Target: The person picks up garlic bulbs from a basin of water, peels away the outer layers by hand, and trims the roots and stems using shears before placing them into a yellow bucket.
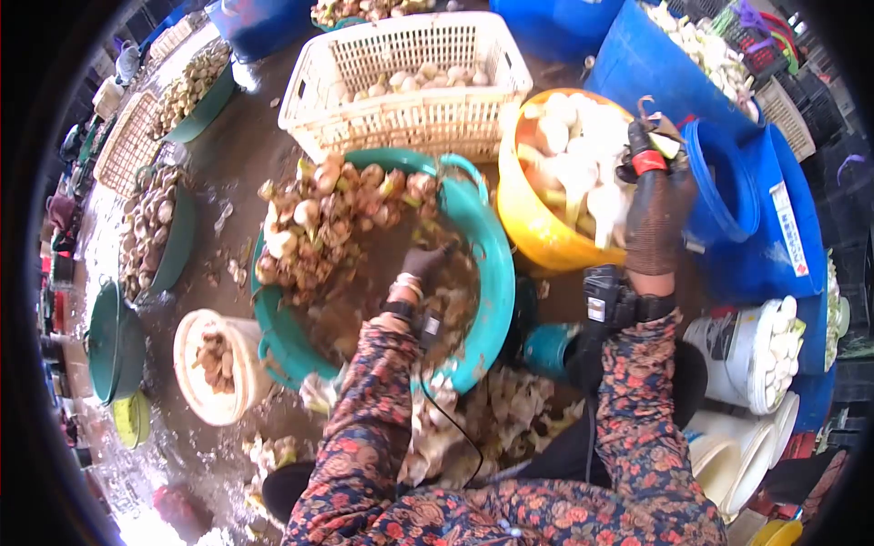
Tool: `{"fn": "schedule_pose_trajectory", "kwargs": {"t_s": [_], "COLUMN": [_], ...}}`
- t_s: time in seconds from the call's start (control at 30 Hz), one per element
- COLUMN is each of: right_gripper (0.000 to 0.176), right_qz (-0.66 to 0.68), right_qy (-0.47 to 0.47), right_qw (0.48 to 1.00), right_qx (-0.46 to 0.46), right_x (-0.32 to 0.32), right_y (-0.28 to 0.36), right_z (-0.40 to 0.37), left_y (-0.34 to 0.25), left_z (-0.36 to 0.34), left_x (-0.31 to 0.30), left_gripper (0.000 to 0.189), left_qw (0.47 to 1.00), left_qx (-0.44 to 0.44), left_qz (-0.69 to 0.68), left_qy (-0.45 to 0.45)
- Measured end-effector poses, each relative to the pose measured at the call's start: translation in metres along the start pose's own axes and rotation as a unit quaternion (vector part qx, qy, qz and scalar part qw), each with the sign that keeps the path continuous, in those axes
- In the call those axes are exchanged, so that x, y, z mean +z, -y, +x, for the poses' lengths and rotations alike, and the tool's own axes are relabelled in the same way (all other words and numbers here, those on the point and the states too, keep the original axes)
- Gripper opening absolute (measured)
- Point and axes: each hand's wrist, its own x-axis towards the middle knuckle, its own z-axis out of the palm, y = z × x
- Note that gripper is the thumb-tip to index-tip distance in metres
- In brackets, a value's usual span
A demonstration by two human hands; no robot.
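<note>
My left hand [426,263], in a dark glove, reaches into a wide green tub [496,314] of muddy water and garlic. Its fingertips blur into the wet contents. Unpeeled garlic bulbs [319,214] are heaped along the tub's far left side. My right hand [654,196], gloved with red tape round a finger, is raised at the right rim of a yellow bucket [546,232]. Its fingers are closed around a small pale piece with brownish strands above it; I cannot tell what it is. Peeled white garlic bulbs [578,146] fill the yellow bucket.
A cream plastic crate [401,123] with bulbs stands behind the tub. Blue barrels [637,64] and a blue bucket [728,182] crowd the right side. A white bucket [205,364] sits left of the tub. Peeled skins [510,409] litter the floor before me.
</note>
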Motion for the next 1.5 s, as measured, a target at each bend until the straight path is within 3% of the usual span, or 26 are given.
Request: {"fn": "schedule_pose_trajectory", "kwargs": {"t_s": [0.07,0.1,0.13,0.17,0.2,0.23,0.27,0.3,0.33,0.4,0.53,0.57,0.6,0.73,0.9,1.07,1.13,1.2,1.23,1.27,1.33,1.37,1.4,1.43,1.47,1.5], "right_gripper": [0.018,0.021,0.025,0.032,0.036,0.034,0.032,0.029,0.027,0.022,0.018,0.018,0.022,0.031,0.031,0.032,0.027,0.025,0.027,0.028,0.034,0.036,0.037,0.039,0.045,0.05], "right_qz": [0.008,0.007,0.003,-0.113,-0.083,-0.094,-0.104,-0.156,-0.204,-0.327,-0.413,-0.425,-0.411,-0.386,-0.38,-0.351,-0.279,-0.214,-0.049,0.118,0.086,0.14,0.193,0.242,0.306,0.28], "right_qy": [0.013,0.043,0.073,0.143,0.123,0.117,0.111,0.14,0.169,0.251,0.384,0.403,0.398,0.432,0.5,0.492,0.474,0.468,0.465,0.44,0.457,0.388,0.315,0.346,0.351,0.4], "right_qw": [0.985,0.976,0.966,0.965,0.963,0.962,0.961,0.961,0.956,0.909,0.824,0.808,0.82,0.815,0.778,0.795,0.831,0.847,0.837,0.783,0.771,0.779,0.779,0.716,0.711,0.753], "right_qx": [-0.173,-0.214,-0.248,-0.189,-0.224,-0.228,-0.231,-0.179,-0.128,-0.068,0.047,0.068,0.014,-0.008,0.023,0.053,0.086,0.131,0.285,0.424,0.436,0.473,0.506,0.556,0.527,0.441], "right_x": [0.017,0.033,0.048,0.06,0.069,0.072,0.069,0.063,0.057,0.053,0.044,0.046,0.044,0.037,0.021,0.003,-0.007,-0.016,-0.02,-0.025,-0.03,-0.028,-0.027,-0.032,-0.026,-0.029], "right_y": [0.0,-0.007,-0.015,-0.009,-0.016,-0.017,-0.016,-0.029,-0.051,-0.098,-0.121,-0.103,-0.112,-0.088,-0.063,-0.052,-0.045,-0.058,-0.053,-0.051,-0.049,-0.042,-0.039,-0.038,-0.05,-0.072], "right_z": [0.041,0.066,0.088,0.09,0.086,0.069,0.046,0.021,-0.006,-0.069,-0.158,-0.17,-0.187,-0.221,-0.239,-0.253,-0.257,-0.257,-0.253,-0.249,-0.248,-0.252,-0.253,-0.253,-0.257,-0.262], "left_y": [-0.003,0.041,0.023,0.044,0.065,0.068,0.068,0.027,0.01,0.007,-0.001,-0.007,-0.009,-0.013,0.0,0.007,0.014,0.025,0.014,0.013,0.019,0.032,0.041,0.044,0.046,0.051], "left_z": [0.039,0.096,0.078,0.102,0.123,0.122,0.11,0.046,0.01,-0.034,-0.13,-0.155,-0.177,-0.233,-0.259,-0.273,-0.27,-0.261,-0.274,-0.279,-0.285,-0.283,-0.276,-0.278,-0.279,-0.276], "left_x": [0.023,0.018,0.026,0.02,0.01,0.005,0.001,0.013,0.011,0.002,-0.011,-0.011,-0.011,-0.01,-0.014,-0.018,-0.029,-0.043,-0.043,-0.039,-0.023,-0.008,0.004,0.011,0.016,0.013], "left_gripper": [0.044,0.045,0.046,0.044,0.043,0.041,0.04,0.04,0.041,0.05,0.05,0.054,0.059,0.064,0.065,0.064,0.064,0.066,0.061,0.061,0.056,0.058,0.058,0.056,0.054,0.056], "left_qw": [0.975,0.98,0.965,0.966,0.966,0.987,0.997,0.995,0.998,0.976,0.936,0.863,0.76,0.755,0.736,0.758,0.76,0.869,0.947,0.947,0.971,0.98,0.966,0.967,0.965,0.968], "left_qx": [0.028,0.167,0.135,0.149,0.161,0.11,0.058,0.084,0.049,0.21,0.289,0.351,0.4,0.301,0.308,0.328,0.343,0.335,0.204,0.204,0.199,0.179,0.248,0.251,0.253,0.22], "left_qz": [0.195,0.075,0.17,0.155,0.142,0.061,-0.021,-0.042,-0.005,0.056,0.2,0.354,0.496,0.56,0.585,0.554,0.545,0.361,0.213,0.214,0.057,-0.06,-0.053,-0.003,0.046,0.12], "left_qy": [-0.099,-0.081,-0.144,-0.142,-0.142,-0.097,-0.054,-0.03,-0.024,-0.015,-0.037,-0.084,-0.128,-0.159,-0.148,-0.107,-0.086,0.047,0.125,0.126,0.117,0.068,0.048,0.049,0.05,0.009]}}
